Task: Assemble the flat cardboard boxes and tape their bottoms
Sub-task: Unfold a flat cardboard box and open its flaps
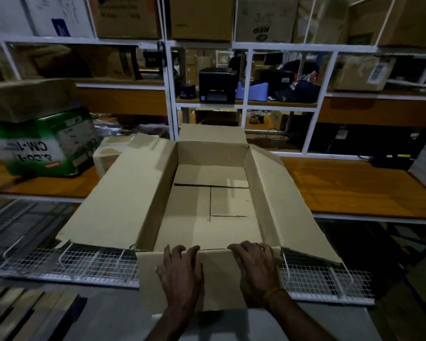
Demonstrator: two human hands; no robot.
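An erected brown cardboard box stands upright and open in front of me, its four top flaps spread outward. Inside, the folded bottom flaps lie flat with visible seams. My left hand and my right hand lie side by side on the near flap, which hangs down toward me. The fingers of both hands bend over the near rim of the box.
The box rests on a white wire-mesh rack. A wooden counter runs behind it, with a green-and-white carton at the left under a brown box. White shelving holds a black printer, a blue tape dispenser and many cartons.
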